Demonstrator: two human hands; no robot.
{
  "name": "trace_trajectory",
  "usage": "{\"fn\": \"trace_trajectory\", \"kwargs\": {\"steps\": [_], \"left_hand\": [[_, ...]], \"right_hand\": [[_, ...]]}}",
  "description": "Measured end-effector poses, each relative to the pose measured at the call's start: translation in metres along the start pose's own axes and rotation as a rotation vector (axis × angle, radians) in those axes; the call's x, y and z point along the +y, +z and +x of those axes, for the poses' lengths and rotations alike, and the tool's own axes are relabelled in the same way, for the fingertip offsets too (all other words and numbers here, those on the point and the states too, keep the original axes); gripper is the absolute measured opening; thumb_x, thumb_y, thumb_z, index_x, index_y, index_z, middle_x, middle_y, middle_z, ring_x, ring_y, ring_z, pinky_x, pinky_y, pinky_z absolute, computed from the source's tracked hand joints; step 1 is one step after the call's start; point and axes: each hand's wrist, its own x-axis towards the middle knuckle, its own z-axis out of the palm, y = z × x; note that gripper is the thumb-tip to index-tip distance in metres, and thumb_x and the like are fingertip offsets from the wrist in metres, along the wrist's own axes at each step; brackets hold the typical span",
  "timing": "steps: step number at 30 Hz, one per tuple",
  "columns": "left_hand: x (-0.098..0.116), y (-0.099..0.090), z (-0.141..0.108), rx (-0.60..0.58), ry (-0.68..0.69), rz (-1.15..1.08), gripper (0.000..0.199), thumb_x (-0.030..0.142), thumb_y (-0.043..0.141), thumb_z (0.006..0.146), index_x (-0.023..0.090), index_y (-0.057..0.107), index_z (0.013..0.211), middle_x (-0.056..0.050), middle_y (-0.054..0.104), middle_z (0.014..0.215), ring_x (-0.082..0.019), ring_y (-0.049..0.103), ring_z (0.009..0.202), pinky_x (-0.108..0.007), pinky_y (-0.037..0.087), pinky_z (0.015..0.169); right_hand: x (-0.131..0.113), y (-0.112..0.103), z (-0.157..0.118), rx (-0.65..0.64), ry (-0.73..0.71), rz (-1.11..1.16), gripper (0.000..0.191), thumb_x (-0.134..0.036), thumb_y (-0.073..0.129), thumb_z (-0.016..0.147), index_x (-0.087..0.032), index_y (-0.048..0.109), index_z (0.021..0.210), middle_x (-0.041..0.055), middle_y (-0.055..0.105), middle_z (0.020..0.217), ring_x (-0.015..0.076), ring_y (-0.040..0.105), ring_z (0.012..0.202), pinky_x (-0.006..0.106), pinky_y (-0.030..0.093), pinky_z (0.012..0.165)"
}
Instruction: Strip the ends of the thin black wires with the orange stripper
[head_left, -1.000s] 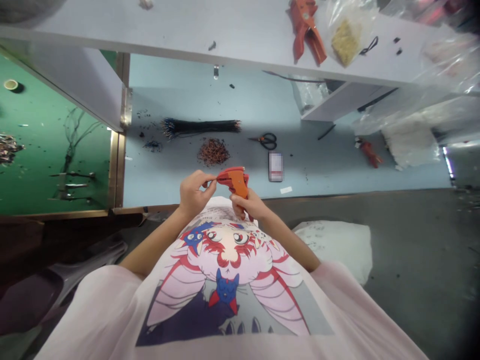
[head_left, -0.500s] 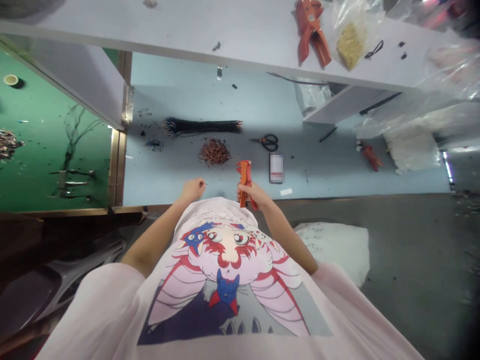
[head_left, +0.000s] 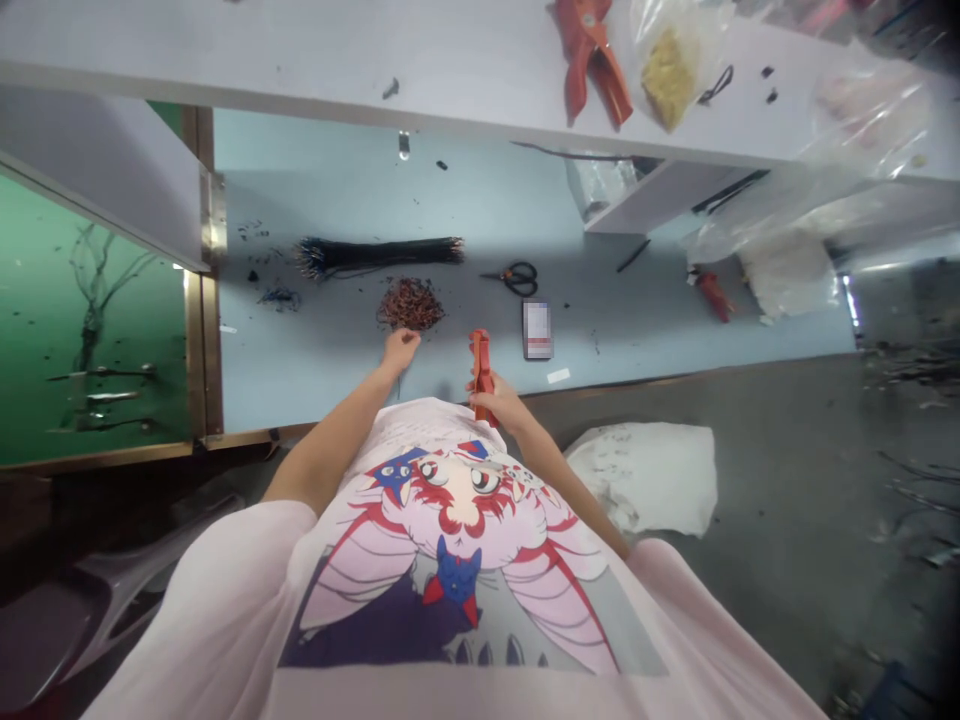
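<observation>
My left hand [head_left: 400, 350] is at the near edge of a pile of copper-coloured wire pieces [head_left: 410, 305], its fingers gathered. I cannot tell whether they pinch a thin wire. My right hand [head_left: 493, 400] grips an orange wire stripper [head_left: 481, 368] upright, with its jaws pointing away from me. A bundle of long black wires [head_left: 379, 256] lies beyond the pile on the pale blue bench [head_left: 315, 370].
Black-handled scissors [head_left: 519, 279] and a small blurred packet [head_left: 538, 328] lie to the right. A shelf above holds another orange stripper [head_left: 591, 60] and a plastic bag [head_left: 667, 70]. A green mat [head_left: 97, 330] lies left.
My left hand has moved forward to the copper pile. My right hand still holds the stripper upright. The whole view has shifted slightly as my head moved.
</observation>
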Motion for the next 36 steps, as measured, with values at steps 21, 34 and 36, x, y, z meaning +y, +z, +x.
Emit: {"fn": "trace_trajectory", "kwargs": {"steps": [21, 34, 36], "left_hand": [[0.063, -0.078, -0.177, 0.374, 0.932, 0.512, 0.014, 0.021, 0.051, 0.085, 0.021, 0.065, 0.082, -0.002, 0.067, 0.074, -0.013, 0.06, 0.072, -0.024, 0.041, 0.066], [0.068, -0.078, -0.186, 0.313, 1.034, 0.593, 0.016, 0.02, 0.048, 0.086, 0.019, 0.063, 0.082, -0.002, 0.066, 0.074, -0.013, 0.058, 0.068, -0.024, 0.036, 0.059], [0.066, -0.077, -0.186, 0.312, 1.023, 0.609, 0.016, 0.021, 0.048, 0.086, 0.019, 0.063, 0.082, -0.002, 0.066, 0.074, -0.013, 0.058, 0.069, -0.024, 0.036, 0.059]], "right_hand": [[-0.082, 0.062, -0.041, -0.023, -0.681, -0.385, 0.016, -0.023, 0.058, 0.079, -0.022, 0.054, 0.095, 0.0057, 0.062, 0.091, 0.0203, 0.059, 0.084, 0.035, 0.047, 0.083], [-0.072, 0.058, -0.051, 0.035, -0.837, -0.524, 0.028, -0.013, 0.054, 0.07, -0.021, 0.05, 0.096, 0.0073, 0.061, 0.094, 0.0217, 0.059, 0.083, 0.034, 0.047, 0.077], [-0.073, 0.057, -0.052, 0.025, -0.812, -0.54, 0.028, -0.014, 0.054, 0.07, -0.022, 0.049, 0.097, 0.0073, 0.061, 0.095, 0.022, 0.059, 0.084, 0.034, 0.047, 0.078]]}}
